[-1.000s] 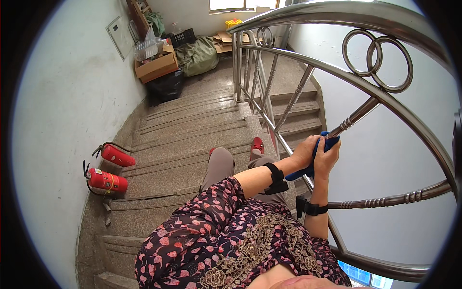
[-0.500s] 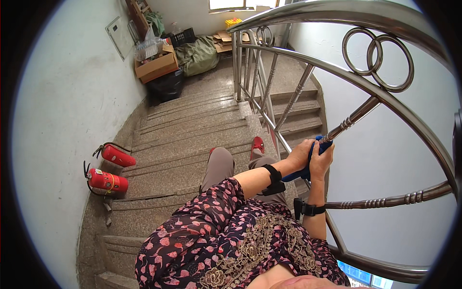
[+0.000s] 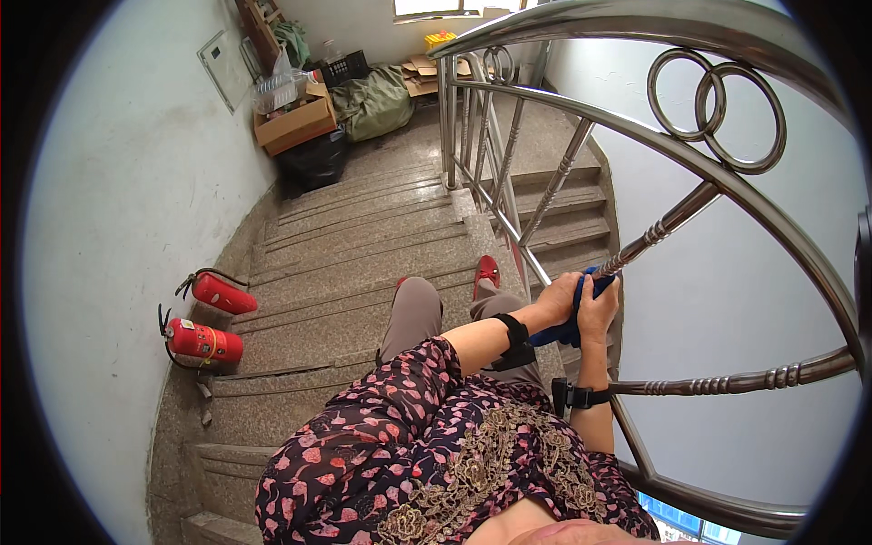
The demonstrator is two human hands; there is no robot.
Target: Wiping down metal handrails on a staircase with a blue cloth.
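Both of my hands are closed round a blue cloth (image 3: 569,333) that is wrapped about a slanting metal baluster (image 3: 656,232) of the stair railing. My left hand (image 3: 557,298) grips from the left side, my right hand (image 3: 599,307) from the right, close against it. A loose part of the cloth hangs below my fingers. Above my hands the bare baluster, with its ringed pattern, runs up to the curved rail (image 3: 654,143). The cloth hides the part of the baluster inside my grip.
Stone steps (image 3: 350,300) descend ahead. Two red fire extinguishers (image 3: 205,340) stand by the left wall. On the landing are a cardboard box (image 3: 296,127), a black bag (image 3: 313,162) and a green sack (image 3: 374,107). A lower bar (image 3: 727,381) of the railing crosses beside my right forearm.
My hands and the cloth have slid slightly down along the baluster, away from the curved rail. The grip stays closed.
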